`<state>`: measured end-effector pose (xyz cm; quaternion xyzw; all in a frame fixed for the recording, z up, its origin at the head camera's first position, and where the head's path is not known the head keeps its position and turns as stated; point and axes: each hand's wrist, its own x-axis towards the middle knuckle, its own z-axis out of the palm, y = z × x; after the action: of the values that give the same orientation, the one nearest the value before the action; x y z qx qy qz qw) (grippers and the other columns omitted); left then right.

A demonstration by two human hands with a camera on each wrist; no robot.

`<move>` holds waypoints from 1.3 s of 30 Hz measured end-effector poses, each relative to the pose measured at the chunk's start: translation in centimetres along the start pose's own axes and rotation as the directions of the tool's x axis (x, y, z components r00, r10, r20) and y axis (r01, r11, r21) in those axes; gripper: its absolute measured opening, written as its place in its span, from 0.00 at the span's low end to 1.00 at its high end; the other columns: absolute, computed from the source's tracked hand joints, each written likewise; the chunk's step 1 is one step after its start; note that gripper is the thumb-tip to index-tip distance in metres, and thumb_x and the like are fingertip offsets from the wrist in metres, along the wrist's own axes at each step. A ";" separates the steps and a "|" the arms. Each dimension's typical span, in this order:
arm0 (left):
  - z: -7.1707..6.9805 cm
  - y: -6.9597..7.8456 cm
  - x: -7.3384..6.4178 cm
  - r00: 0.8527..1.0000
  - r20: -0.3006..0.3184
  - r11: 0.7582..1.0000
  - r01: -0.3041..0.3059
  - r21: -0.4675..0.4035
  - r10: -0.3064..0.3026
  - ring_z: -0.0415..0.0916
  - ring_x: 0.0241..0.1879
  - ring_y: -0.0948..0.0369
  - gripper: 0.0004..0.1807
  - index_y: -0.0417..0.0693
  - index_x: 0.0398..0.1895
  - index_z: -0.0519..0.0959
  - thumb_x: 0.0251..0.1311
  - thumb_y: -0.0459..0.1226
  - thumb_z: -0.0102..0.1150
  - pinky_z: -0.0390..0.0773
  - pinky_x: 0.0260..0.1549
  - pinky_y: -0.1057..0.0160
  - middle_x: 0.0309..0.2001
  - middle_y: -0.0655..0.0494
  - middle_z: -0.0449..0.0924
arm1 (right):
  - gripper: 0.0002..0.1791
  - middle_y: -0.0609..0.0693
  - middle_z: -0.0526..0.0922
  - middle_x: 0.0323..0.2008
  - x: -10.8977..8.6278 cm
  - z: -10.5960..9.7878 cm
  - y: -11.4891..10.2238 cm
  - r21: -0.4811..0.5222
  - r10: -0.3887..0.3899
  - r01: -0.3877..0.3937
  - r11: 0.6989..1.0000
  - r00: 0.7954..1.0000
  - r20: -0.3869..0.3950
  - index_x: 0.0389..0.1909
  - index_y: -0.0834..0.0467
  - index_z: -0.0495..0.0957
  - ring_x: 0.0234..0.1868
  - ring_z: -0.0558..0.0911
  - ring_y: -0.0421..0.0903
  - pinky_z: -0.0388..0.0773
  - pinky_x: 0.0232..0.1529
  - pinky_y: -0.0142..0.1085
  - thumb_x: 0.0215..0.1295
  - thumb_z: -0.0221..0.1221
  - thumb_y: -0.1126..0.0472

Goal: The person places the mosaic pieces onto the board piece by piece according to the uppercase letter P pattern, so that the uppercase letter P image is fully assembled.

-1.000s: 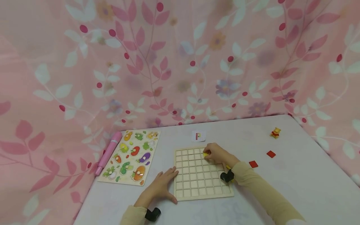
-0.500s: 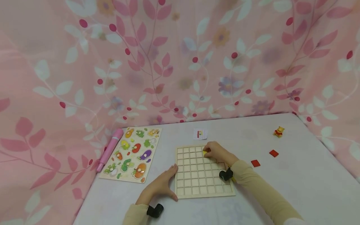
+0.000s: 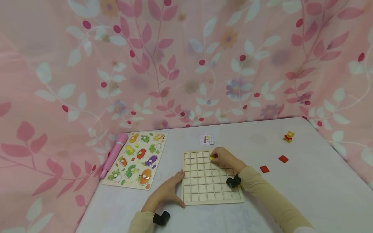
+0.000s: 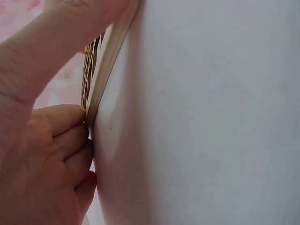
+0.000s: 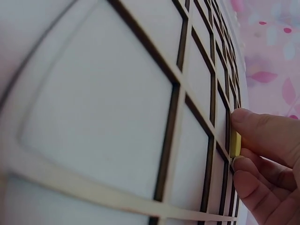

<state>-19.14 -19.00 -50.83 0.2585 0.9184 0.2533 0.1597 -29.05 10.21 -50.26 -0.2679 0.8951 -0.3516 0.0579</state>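
A wooden grid board [image 3: 204, 204] with square cells lies flat on the table. My right hand [image 3: 223, 157] is over its upper right part and pinches a small yellow tile [image 3: 211, 158] between thumb and fingers. In the right wrist view the yellow tile [image 5: 235, 144] stands on edge right at the grid's dividers. My left hand [image 3: 167, 191] rests along the board's left side, its fingers at the edge and its thumb spread to the near left corner. The left wrist view shows those fingers [image 4: 70, 140] against the board's side [image 4: 101, 75].
Two red tiles [image 3: 264, 169] [image 3: 283, 159] lie right of the board. Beyond it is a small printed card [image 3: 207, 139]. A vegetable puzzle board [image 3: 137, 160] and a pink tube-shaped object [image 3: 114, 156] lie left. A bear figurine [image 3: 288, 136] stands back right. Yellow shows under the right wrist.
The head view has shifted slightly. Both hands keep their places on the board, and the right hand still pinches the yellow tile over the same area.
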 end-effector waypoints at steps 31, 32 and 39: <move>-0.5 0.6 -0.1 0.999 0.034 0.996 0.014 0.085 -0.017 0.47 0.64 0.53 0.68 0.40 0.67 0.52 0.16 0.59 0.72 0.51 0.60 0.51 0.68 0.47 0.45 | 0.08 0.43 0.74 0.19 -5.4 -6.0 0.4 -0.085 -0.061 0.046 0.995 0.979 -0.195 0.19 0.59 0.75 0.21 0.70 0.39 0.73 0.22 0.31 0.50 0.62 0.73; -0.5 0.6 -0.1 0.999 0.033 0.996 0.012 0.086 -0.015 0.47 0.64 0.52 0.68 0.39 0.67 0.52 0.16 0.59 0.72 0.51 0.60 0.51 0.68 0.47 0.45 | 0.07 0.43 0.74 0.20 -5.6 -6.0 0.7 -0.090 -0.052 0.036 0.995 0.980 -0.190 0.20 0.60 0.76 0.21 0.70 0.39 0.73 0.23 0.31 0.50 0.62 0.72; -0.5 0.6 0.1 1.000 0.025 0.995 -0.013 0.102 0.011 0.48 0.64 0.53 0.68 0.39 0.67 0.52 0.17 0.60 0.71 0.52 0.60 0.52 0.67 0.47 0.46 | 0.10 0.49 0.79 0.28 -7.1 -6.0 1.8 -0.116 0.022 -0.045 0.992 0.981 -0.192 0.34 0.64 0.80 0.22 0.68 0.42 0.71 0.21 0.30 0.48 0.65 0.67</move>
<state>-19.18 -18.72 -50.12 0.2749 0.9266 0.2038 0.1559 -25.59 18.55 -47.59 -0.2209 0.9204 -0.3203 -0.0381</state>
